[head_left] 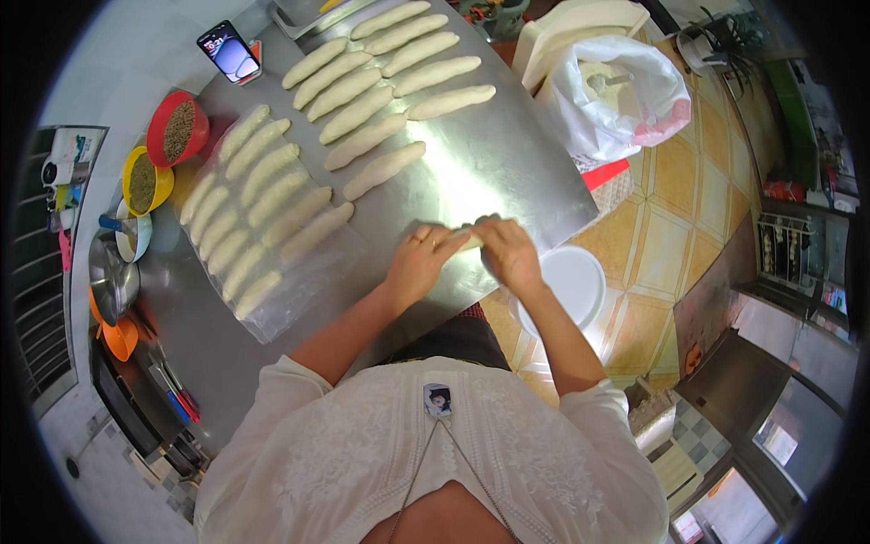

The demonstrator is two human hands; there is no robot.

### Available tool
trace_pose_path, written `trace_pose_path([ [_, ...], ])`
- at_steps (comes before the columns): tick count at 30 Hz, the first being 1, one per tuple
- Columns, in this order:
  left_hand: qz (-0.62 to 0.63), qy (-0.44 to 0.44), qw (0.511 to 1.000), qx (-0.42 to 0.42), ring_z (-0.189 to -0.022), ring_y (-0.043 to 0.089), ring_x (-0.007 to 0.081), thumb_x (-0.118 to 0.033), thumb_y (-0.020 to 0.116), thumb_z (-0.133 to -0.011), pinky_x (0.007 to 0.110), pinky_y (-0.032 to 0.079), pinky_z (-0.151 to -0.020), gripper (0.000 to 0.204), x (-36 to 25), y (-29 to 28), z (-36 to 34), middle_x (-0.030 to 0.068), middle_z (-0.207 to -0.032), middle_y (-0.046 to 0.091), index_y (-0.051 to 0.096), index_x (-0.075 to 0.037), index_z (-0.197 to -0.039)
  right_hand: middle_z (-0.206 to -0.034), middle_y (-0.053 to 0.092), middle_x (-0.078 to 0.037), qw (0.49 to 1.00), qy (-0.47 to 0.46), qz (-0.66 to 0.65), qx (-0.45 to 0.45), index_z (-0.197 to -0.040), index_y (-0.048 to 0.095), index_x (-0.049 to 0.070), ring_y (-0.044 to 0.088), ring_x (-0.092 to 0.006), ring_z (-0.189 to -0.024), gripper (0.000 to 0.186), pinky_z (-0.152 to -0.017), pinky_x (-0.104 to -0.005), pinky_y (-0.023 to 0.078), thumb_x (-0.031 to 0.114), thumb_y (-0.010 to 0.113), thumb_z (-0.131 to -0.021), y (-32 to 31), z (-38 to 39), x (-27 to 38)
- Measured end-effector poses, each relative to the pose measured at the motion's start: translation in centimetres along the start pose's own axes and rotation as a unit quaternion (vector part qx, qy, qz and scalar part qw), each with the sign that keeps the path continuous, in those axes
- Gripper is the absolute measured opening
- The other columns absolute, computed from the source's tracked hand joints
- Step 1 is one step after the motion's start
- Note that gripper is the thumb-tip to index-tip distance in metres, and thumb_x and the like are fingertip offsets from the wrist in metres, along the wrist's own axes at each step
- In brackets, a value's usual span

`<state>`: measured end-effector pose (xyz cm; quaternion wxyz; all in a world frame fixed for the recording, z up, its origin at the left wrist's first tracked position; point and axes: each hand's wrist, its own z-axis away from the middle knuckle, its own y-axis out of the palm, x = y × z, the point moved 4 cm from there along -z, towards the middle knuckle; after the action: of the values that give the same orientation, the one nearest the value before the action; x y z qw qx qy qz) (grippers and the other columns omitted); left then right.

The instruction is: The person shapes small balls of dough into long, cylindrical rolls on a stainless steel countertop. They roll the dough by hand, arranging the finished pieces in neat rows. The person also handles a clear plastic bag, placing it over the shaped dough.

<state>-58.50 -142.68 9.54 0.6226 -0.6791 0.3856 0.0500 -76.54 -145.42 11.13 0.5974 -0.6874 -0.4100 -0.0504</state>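
Observation:
My left hand (420, 264) and my right hand (510, 255) meet near the front edge of the steel table (381, 243). Between them is a short piece of pale dough (469, 243), with the fingers of both hands closed round it and most of it hidden. Beyond my hands lie two rows of long, tapered dough rolls (384, 170). To the left, more dough rolls (288, 218) rest under a clear plastic sheet (272, 317).
Left are a red bowl (201, 116) of brown seeds, a yellow bowl (167, 186) of green seeds and a metal bowl (115, 281). A phone (227, 53) leans at the back. Right stand a bag of flour (566, 100) and a white round lidded bucket (575, 286).

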Motion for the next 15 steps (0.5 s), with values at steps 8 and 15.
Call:
trace_pose_path([
  [8,-0.139,-0.035,0.988,-0.061,-0.119,0.054,0.0277,-0.008,0.062,-0.085,0.045,0.043,-0.100,0.047,5.5,0.2,-13.7,0.0077,-0.130,0.059,0.058,-0.013,-0.132,-0.128,0.062,-0.012,0.994,-0.064,0.084,-0.004,-0.126,0.063,0.010,0.057,-0.0334,-0.118,0.045,-0.100,-0.0427,0.045,0.002,0.064,-0.081,0.5,-14.4,-9.5],
  [15,-0.152,-0.293,0.944,-0.027,-0.147,0.024,0.0372,-0.021,0.066,-0.087,0.061,0.025,-0.113,0.067,7.3,-6.2,7.2,0.0181,-0.160,0.024,0.041,-0.006,-0.147,-0.156,0.031,-0.027,0.962,0.196,0.189,-0.026,-0.150,0.031,-0.005,0.029,-0.0426,-0.145,0.071,-0.119,-0.0493,0.025,0.024,0.062,-0.094,-1.7,-2.7,-17.1],
])
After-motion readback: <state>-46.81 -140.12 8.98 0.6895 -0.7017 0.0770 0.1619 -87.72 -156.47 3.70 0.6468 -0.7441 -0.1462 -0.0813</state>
